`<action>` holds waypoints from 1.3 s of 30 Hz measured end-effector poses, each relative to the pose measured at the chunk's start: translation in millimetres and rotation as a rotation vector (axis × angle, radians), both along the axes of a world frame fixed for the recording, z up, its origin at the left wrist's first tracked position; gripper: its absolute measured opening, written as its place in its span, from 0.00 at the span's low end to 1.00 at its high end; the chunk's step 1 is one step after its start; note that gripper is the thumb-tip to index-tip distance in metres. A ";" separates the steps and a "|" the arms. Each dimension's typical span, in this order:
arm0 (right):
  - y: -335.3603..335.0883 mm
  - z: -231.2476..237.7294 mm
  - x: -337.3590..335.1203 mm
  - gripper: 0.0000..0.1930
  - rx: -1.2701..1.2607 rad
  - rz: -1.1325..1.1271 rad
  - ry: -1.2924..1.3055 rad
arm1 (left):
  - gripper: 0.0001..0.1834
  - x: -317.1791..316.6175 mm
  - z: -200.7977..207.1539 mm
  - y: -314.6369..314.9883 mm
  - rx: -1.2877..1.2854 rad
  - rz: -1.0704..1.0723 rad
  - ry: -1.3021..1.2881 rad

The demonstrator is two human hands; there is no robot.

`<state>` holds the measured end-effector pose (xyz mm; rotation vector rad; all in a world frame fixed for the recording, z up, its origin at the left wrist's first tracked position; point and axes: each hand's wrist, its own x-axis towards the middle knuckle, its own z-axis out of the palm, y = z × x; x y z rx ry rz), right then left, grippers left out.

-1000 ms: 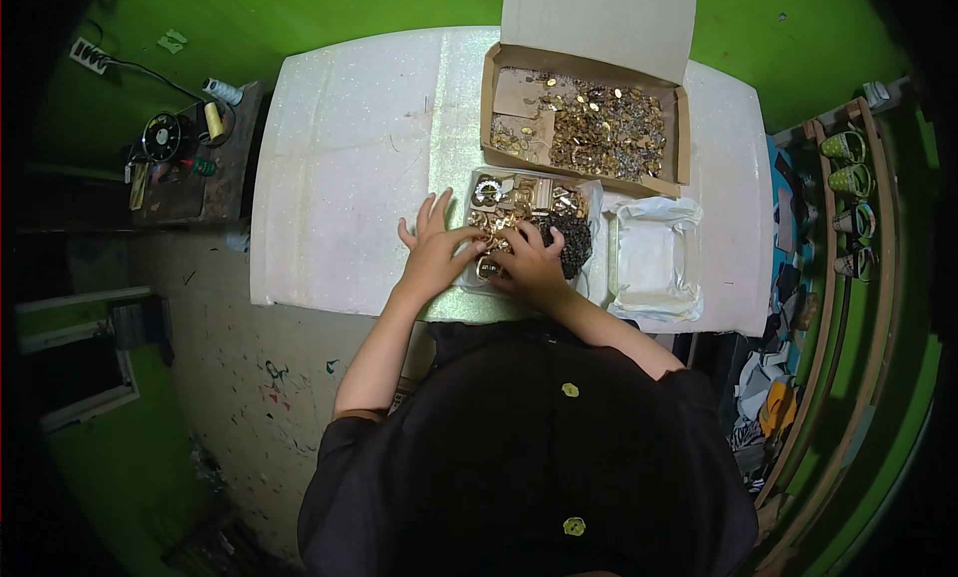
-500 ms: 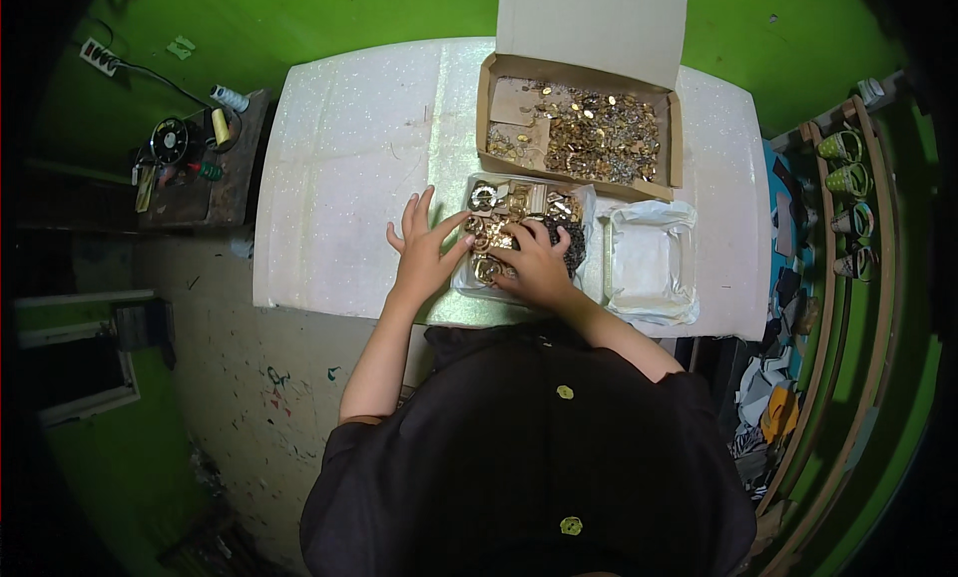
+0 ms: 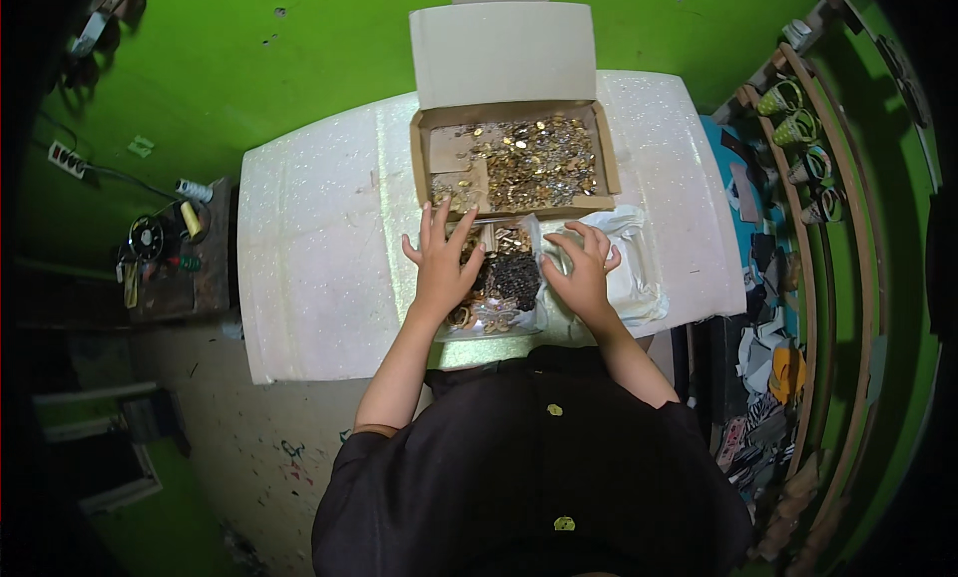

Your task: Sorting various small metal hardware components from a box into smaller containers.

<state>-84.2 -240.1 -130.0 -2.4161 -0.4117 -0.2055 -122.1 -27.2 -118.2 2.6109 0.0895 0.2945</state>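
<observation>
A clear compartment tray lies between my hands, close to the table's front edge. Small gold metal pieces fill its far part, and a dark heap of black bead-like pieces sits in the middle. More gold and pale pieces lie in the near part. My left hand rests over the tray's left side with fingers spread, hiding part of the contents. At the right rim, my right hand has thumb and fingers bent but apart, nothing visible in them.
An open cardboard box of loose gold and silver pieces stands just behind the tray. To the right, a white plastic-lined container is partly behind my right hand. A side table with thread spools is at the left, a wooden rack at the right.
My right hand has moved rightward off the tray's contents to its right rim, uncovering the black pieces. My left hand stays by the left side. The whole view has shifted.
</observation>
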 end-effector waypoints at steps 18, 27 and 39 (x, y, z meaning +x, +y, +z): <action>-51.4 -8.3 127.9 0.15 -0.165 -0.136 -0.021 | 0.34 29.8 -30.4 -34.9 -0.051 -0.116 0.133; -68.0 -33.1 150.6 0.46 -0.022 -0.101 0.287 | 0.28 54.3 -18.3 -47.8 -0.151 0.069 0.095; -70.1 -61.0 127.1 0.32 0.008 -0.081 -0.266 | 0.13 194.7 -20.8 -98.2 0.004 -0.343 0.205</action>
